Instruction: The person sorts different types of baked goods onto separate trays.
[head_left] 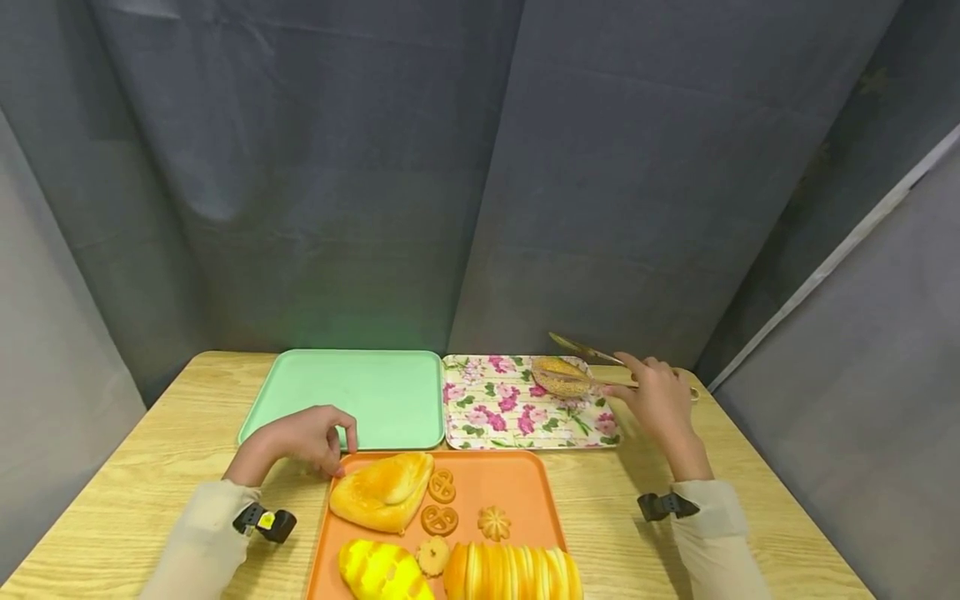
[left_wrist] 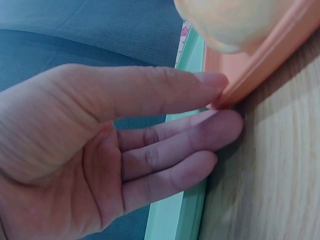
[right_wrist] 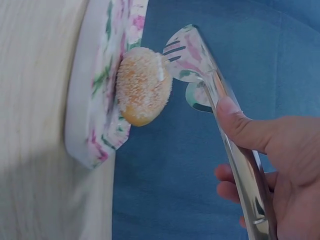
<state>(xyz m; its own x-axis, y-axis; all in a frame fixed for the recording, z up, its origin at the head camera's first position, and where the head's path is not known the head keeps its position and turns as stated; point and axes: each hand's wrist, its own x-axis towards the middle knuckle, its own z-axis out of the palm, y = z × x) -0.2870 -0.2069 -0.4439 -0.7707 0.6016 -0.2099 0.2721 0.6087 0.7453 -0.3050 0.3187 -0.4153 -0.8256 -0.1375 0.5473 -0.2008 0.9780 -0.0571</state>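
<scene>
With bun (right_wrist: 144,87) apparently placed on floral tray (head_left: 498,432), breads (head_left: 382,493) left on orange tray (head_left: 519,492), gripping latter with left hand (head_left: 306,437), tongs (right_wrist: 236,150) with right hand (head_left: 658,402).

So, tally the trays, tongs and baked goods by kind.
Trays: 3 (green tray, floral tray, orange tray)
Breads: 4 (speckled bread, triangular bread, yellow bread, ridged bread)
Pretzels: 2 (upper pretzel, lower pretzel)
Cookies: 2 (flower cookie, round cookie)
Tongs: 1
Total: 12
</scene>
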